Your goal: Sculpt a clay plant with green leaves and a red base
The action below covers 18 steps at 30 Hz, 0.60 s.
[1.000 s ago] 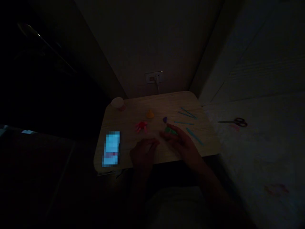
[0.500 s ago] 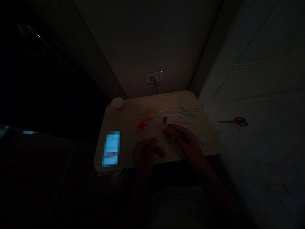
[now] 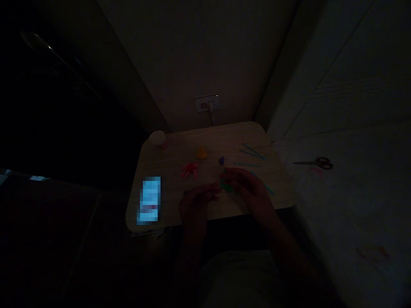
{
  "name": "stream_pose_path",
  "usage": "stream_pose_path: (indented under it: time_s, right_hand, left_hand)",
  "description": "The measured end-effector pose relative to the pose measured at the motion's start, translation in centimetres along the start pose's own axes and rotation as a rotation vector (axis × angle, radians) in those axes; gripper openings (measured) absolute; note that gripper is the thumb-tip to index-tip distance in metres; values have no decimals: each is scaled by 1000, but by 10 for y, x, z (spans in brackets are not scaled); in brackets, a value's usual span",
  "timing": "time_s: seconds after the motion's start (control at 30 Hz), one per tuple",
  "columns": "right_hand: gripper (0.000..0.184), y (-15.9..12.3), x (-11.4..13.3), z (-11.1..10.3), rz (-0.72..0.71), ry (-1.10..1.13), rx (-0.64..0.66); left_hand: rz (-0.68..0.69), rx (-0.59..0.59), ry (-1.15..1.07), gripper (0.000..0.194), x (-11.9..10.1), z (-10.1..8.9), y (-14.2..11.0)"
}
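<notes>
The scene is very dark. My right hand (image 3: 248, 190) hovers over the small wooden table (image 3: 167, 164) with its fingers curled round a small green piece (image 3: 225, 185). My left hand (image 3: 197, 203) is just left of it, fingers reaching toward the green piece, their tips close to it. In front of the hands lie a red many-armed figure (image 3: 190, 169), an orange cone-shaped piece (image 3: 201, 152) and a small purple piece (image 3: 221, 160).
A lit phone (image 3: 149, 200) lies at the table's left front. A pale round container (image 3: 158, 138) stands at the back left corner. Several thin blue sticks (image 3: 252, 152) lie at the right. Scissors (image 3: 316, 162) rest on the bed to the right. A wall socket (image 3: 206, 103) sits behind.
My right hand has pulled the green piece slightly nearer and curled over it. My left hand's fingers have stretched right toward it.
</notes>
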State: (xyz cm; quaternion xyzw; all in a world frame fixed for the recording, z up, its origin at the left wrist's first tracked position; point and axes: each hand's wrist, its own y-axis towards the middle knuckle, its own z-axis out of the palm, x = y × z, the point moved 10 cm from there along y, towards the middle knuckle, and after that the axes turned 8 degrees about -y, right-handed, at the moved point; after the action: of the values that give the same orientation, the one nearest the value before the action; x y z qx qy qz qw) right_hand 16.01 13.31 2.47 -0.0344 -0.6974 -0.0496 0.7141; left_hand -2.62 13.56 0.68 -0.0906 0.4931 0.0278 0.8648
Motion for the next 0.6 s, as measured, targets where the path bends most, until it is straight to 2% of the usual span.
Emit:
stream_pose_path:
  time_s: [0.13,0.27,0.4,0.6]
  right_hand:
    - [26,1,4,0,-16,-8,-3]
    - [25,1,4,-1,-26,-6,-13]
    - [22,1,4,-2,-36,-24,-28]
    - [17,2,7,-4,-58,-79,-25]
  left_hand:
    - [-42,-17,12,19,4,-4,-2]
    - [-34,36,47,24,2,1,-4]
    - [-9,34,32,31,-1,3,-5]
    - [-7,140,-17,43,-2,16,-5]
